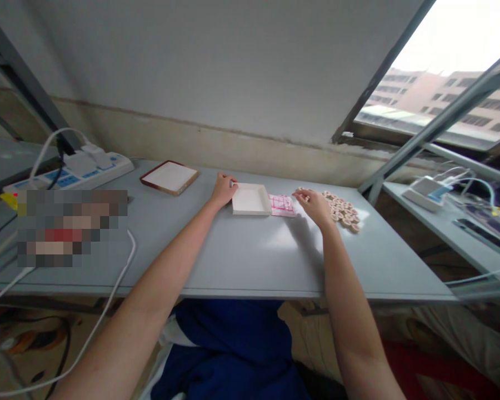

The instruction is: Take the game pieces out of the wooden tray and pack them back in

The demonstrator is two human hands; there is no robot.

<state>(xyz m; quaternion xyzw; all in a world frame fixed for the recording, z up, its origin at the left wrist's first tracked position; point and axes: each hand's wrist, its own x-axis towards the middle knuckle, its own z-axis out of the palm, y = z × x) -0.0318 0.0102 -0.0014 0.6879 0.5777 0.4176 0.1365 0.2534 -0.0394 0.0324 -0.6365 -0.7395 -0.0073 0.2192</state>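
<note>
A shallow white open box (252, 199) lies on the desk in front of me with nothing in it. My left hand (224, 190) is closed at its left wall, the fingers bent against the edge. Against the box's right side lies a folded sheet with a red grid (282, 204). My right hand (315, 206) hovers right of the sheet, fingertips pinched together at what looks like a small round wooden game piece, mostly hidden by the fingers. Many similar round game pieces (345, 212) lie in a loose cluster just beyond and right of that hand.
A white panel with a dark red rim, like a box lid (170, 176), lies at the back left. A power strip (87, 171) with plugs and a white cable (125, 266) occupy the left side, beside a blurred-out patch. Metal posts and a wall bound the grey desk (250, 261).
</note>
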